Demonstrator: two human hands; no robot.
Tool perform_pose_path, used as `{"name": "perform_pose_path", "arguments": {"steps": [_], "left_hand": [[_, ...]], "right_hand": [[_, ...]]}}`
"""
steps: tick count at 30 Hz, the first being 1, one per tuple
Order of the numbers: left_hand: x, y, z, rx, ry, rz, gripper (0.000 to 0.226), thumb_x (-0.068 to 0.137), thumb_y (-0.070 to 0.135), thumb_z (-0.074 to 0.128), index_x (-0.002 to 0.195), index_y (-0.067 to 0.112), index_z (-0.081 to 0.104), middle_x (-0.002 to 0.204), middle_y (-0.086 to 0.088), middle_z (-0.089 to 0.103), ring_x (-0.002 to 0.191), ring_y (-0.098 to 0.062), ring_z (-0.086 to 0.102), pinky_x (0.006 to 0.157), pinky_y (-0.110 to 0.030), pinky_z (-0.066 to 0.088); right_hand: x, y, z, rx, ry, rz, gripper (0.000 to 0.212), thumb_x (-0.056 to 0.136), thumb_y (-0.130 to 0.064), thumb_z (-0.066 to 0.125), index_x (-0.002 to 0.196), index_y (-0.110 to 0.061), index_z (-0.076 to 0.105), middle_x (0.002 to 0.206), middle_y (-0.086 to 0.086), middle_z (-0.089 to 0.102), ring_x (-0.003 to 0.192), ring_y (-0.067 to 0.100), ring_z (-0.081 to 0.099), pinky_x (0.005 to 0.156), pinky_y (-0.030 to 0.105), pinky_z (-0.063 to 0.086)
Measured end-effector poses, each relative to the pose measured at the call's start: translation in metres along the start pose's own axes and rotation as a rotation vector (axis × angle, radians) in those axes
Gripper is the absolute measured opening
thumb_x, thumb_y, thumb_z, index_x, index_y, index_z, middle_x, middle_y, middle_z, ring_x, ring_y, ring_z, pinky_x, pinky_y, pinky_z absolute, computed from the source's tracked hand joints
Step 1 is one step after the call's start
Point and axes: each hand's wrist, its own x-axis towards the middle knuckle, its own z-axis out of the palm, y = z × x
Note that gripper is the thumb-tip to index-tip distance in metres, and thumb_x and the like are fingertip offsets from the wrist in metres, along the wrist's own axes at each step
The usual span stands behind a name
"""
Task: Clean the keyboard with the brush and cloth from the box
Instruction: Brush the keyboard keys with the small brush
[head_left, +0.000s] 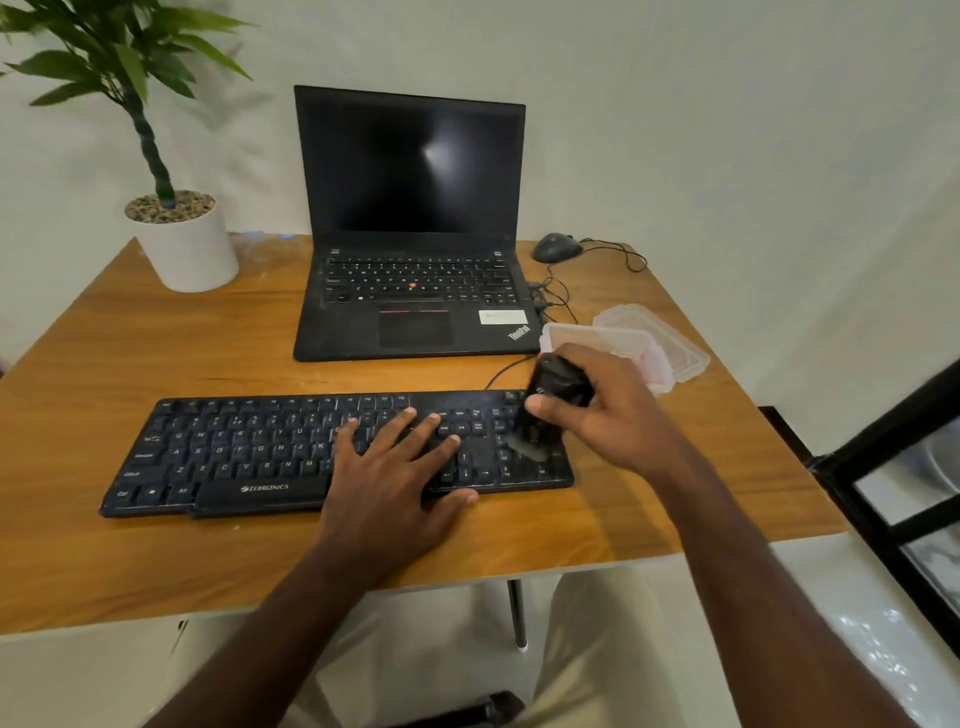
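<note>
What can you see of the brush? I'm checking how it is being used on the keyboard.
The small black brush has a chunky, glossy, plastic-looking body and a blurred tuft of bristles at its lower end. It stands tilted, bristles down on the number-pad end of the black wired keyboard. The right hand grips its body, fingers curled around it. Nothing else touches it.

- Soft, even indoor light; pale glare patch on the dark laptop screen (410, 161).
- Faint shadows under hands on the table (156, 364).
- Wide-angle bending at edges; brush (540, 415) motion-blurred.
</note>
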Motion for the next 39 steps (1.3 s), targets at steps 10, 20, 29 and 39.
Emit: {"name": "perform_pose_path", "arguments": {"steps": [10, 20, 29, 39], "left_hand": [[-0.001, -0.001, 0.001, -0.015, 0.024, -0.012, 0.068, 0.089, 0.077, 0.033, 0.135, 0.034, 0.058, 0.148, 0.002, 0.052, 0.142, -0.021, 0.04, 0.111, -0.067, 0.026], [0.0, 0.0, 0.001, -0.001, 0.006, -0.013, 0.068, 0.089, 0.077, 0.03, 0.136, 0.035, 0.057, 0.148, 0.001, 0.052, 0.142, -0.022, 0.04, 0.111, -0.067, 0.026], [0.0, 0.001, 0.001, -0.012, 0.014, -0.02, 0.068, 0.089, 0.077, 0.031, 0.136, 0.035, 0.057, 0.148, 0.001, 0.052, 0.142, -0.022, 0.04, 0.112, -0.066, 0.025], [0.0, 0.001, 0.0, -0.019, 0.013, -0.028, 0.068, 0.088, 0.077, 0.032, 0.137, 0.036, 0.056, 0.15, 0.003, 0.05, 0.144, -0.02, 0.037, 0.113, -0.065, 0.022]], "right_hand": [[-0.017, 0.017, -0.032, -0.199, -0.18, 0.123, 0.019, 0.087, -0.02, 0.077, 0.089, -0.029, 0.06, 0.081, -0.011, 0.065, 0.076, 0.001, 0.062, 0.066, 0.017, 0.043], [-0.018, 0.029, -0.005, -0.052, 0.161, 0.11, 0.017, 0.087, -0.02, 0.078, 0.097, -0.018, 0.065, 0.083, -0.012, 0.066, 0.078, -0.007, 0.06, 0.064, 0.008, 0.043], [-0.017, 0.024, -0.001, 0.071, 0.077, 0.151, 0.017, 0.083, -0.016, 0.08, 0.077, -0.018, 0.063, 0.075, -0.002, 0.067, 0.072, 0.013, 0.063, 0.065, 0.028, 0.049], [0.002, 0.0, 0.021, 0.011, 0.118, 0.099, 0.021, 0.079, -0.033, 0.078, 0.081, -0.018, 0.065, 0.077, -0.001, 0.068, 0.074, 0.019, 0.066, 0.064, 0.038, 0.053]]}}
